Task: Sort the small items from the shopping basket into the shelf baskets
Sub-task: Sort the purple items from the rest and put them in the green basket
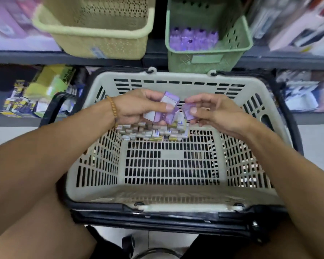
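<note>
Hands meet above the shopping basket [176,191]: the left hand [138,107] grips purple boxes [164,109], the right hand [213,111] pinches one purple box [187,111]. More small boxes [153,132] (a heap) lie at its far end, below the green shelf basket [238,40].

Small boxes [153,132] pile in the shopping basket's [168,191] far end; two shelf baskets [94,37] sit behind it, side by side.

Print on the small boxes [153,133] heaped at the far end of the shopping basket [168,191] is staying too small to read. The hands, left [138,107] and right [215,113], are covering that heap's top. Beyond the basket, shelf goods [36,94] are blurring, and the cream basket [94,28] is running off the top edge.
</note>
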Available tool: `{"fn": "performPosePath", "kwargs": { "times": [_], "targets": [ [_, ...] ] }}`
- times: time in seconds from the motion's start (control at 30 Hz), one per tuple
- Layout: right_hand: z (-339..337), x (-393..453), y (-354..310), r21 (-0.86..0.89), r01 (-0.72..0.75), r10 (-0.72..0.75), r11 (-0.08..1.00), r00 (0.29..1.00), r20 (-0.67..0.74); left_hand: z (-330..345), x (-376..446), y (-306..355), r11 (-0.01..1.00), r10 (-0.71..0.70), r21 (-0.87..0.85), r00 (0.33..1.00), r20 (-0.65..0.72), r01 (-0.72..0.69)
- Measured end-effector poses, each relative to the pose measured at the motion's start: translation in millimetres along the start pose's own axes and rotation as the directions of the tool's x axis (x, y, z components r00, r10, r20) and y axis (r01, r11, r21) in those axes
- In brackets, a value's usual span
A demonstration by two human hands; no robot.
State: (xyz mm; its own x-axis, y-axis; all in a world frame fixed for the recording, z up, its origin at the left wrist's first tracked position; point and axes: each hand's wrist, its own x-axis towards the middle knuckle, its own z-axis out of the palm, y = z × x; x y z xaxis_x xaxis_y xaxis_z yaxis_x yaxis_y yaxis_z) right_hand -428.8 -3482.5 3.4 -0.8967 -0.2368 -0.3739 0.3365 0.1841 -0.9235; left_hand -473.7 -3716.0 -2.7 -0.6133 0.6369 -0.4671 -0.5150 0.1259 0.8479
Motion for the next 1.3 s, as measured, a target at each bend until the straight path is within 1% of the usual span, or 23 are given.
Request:
{"fn": "performPosePath", "kwargs": {
  "times": [0.1, 0.2, 0.3, 0.37, 0.43, 0.47, 0.5, 0.57, 0.6, 0.63, 0.7, 0.87, 1.0, 1.07, 1.13, 1.17, 1.2, 1.23, 1.27, 1.3],
  "targets": [
    [-3, -5, -29, -0.056, 0.093, -0.095, 0.994, 0.995, -0.043, 2, -7, 22, 0.988, 0.149, -0.026, 0.988, -0.031, -0.15],
    [-10, -9, -63, -0.184, 0.151, -0.172, 0.971, 0.979, -0.107, 1, -14, 43, 0.963, 0.262, -0.052, 0.963, -0.067, -0.265],
    [-19, -4, -97, -0.285, 0.206, -0.268, 0.936, 0.942, -0.202, -4, -18, 60, 0.937, 0.329, -0.092, 0.939, -0.098, -0.337],
    [-28, 9, -115, -0.418, 0.228, -0.352, 0.879, 0.902, -0.249, -8, -20, 68, 0.919, 0.347, -0.148, 0.927, -0.141, -0.366],
    [-40, 29, -127, -0.622, 0.181, -0.406, 0.762, 0.881, -0.241, -10, -21, 74, 0.902, 0.355, -0.191, 0.917, -0.18, -0.387],
    [-47, 41, -130, -0.739, 0.118, -0.408, 0.663, 0.884, -0.226, -10, -21, 76, 0.897, 0.359, -0.199, 0.913, -0.197, -0.395],
    [-54, 53, -131, -0.84, 0.044, -0.399, 0.541, 0.892, -0.211, -11, -21, 77, 0.892, 0.362, -0.205, 0.908, -0.212, -0.404],
    [-65, 75, -130, -0.948, -0.058, -0.365, 0.312, 0.915, -0.175, -12, -21, 81, 0.881, 0.37, -0.222, 0.9, -0.231, -0.419],
    [-70, 85, -129, -0.969, -0.083, -0.338, 0.233, 0.927, -0.16, -12, -20, 82, 0.874, 0.374, -0.234, 0.897, -0.234, -0.426],
    [-73, 93, -127, -0.979, -0.099, -0.311, 0.176, 0.938, -0.151, -13, -19, 83, 0.867, 0.378, -0.249, 0.895, -0.235, -0.432],
    [-77, 105, -123, -0.987, -0.124, -0.279, 0.098, 0.949, -0.147, -14, -17, 85, 0.855, 0.38, -0.281, 0.895, -0.234, -0.436],
    [-83, 122, -116, -0.99, -0.142, -0.252, 0.013, 0.957, -0.141, -14, -11, 87, 0.828, 0.355, -0.361, 0.9, -0.254, -0.429],
    [-80, 129, -115, -0.987, -0.157, -0.229, 0.025, 0.96, -0.159, -10, -8, 88, 0.798, 0.306, -0.459, 0.919, -0.249, -0.39],
    [-79, 126, -117, -0.985, -0.166, -0.221, 0.037, 0.96, -0.17, -9, -6, 88, 0.76, 0.276, -0.536, 0.929, -0.246, -0.368],
    [-75, 118, -121, -0.983, -0.174, -0.267, 0.059, 0.946, -0.183, -8, -5, 88, 0.716, 0.25, -0.601, 0.934, -0.253, -0.355],
    [-71, 113, -125, -0.983, -0.158, -0.314, 0.096, 0.932, -0.18, -8, -5, 88, 0.696, 0.245, -0.626, 0.936, -0.254, -0.352],
    [-65, 107, -128, -0.977, -0.115, -0.36, 0.18, 0.916, -0.174, -7, -5, 88, 0.679, 0.246, -0.644, 0.936, -0.252, -0.352],
    [-57, 99, -132, -0.944, -0.034, -0.39, 0.328, 0.905, -0.168, -7, -4, 89, 0.668, 0.251, -0.655, 0.935, -0.249, -0.354],
    [-47, 91, -136, -0.853, 0.079, -0.396, 0.515, 0.905, -0.156, -7, -4, 89, 0.664, 0.256, -0.657, 0.934, -0.248, -0.357],
    [-35, 82, -141, -0.709, 0.194, -0.385, 0.678, 0.915, -0.118, -6, -3, 89, 0.669, 0.26, -0.65, 0.933, -0.25, -0.361]
  ]
}}
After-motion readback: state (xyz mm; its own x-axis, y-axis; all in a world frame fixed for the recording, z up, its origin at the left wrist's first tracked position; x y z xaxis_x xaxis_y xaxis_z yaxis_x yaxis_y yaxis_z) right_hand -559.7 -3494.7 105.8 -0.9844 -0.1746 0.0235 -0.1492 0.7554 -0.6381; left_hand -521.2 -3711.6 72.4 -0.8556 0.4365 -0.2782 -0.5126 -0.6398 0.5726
